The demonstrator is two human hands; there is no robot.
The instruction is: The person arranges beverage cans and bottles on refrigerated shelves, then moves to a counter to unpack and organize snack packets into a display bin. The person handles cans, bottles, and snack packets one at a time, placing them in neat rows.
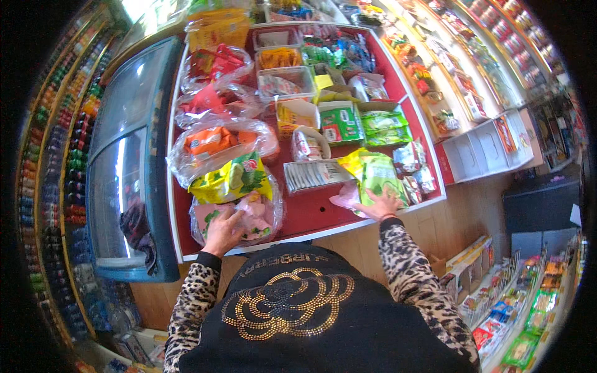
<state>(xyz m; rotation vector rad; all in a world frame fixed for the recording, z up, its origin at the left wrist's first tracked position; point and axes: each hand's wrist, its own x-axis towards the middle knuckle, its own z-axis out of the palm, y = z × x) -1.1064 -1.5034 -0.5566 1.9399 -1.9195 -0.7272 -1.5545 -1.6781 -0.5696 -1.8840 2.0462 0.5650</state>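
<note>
My left hand (225, 232) lies with bent fingers on pink snack packets (254, 212) inside a clear plastic bag (278, 205). Whether it grips one is unclear. A yellow and green packet (233, 178) rests across the top of that bag. On the right, my right hand (383, 205) grasps the lower part of a light green packet (380, 170). Beside its thumb a pink packet (346, 198) sticks out, and a yellow packet (353, 161) shows at the green one's upper left. All lie at the near side of a red display table (308, 214) with a white rim.
Bags of orange packets (212, 141) and red packets (210, 100) line the table's left side. A carton of sachets (317, 175) and a green box (340, 123) stand mid-table. A glass-topped blue chest freezer (133, 158) adjoins the left edge. Stocked shelves (461, 70) rise at right.
</note>
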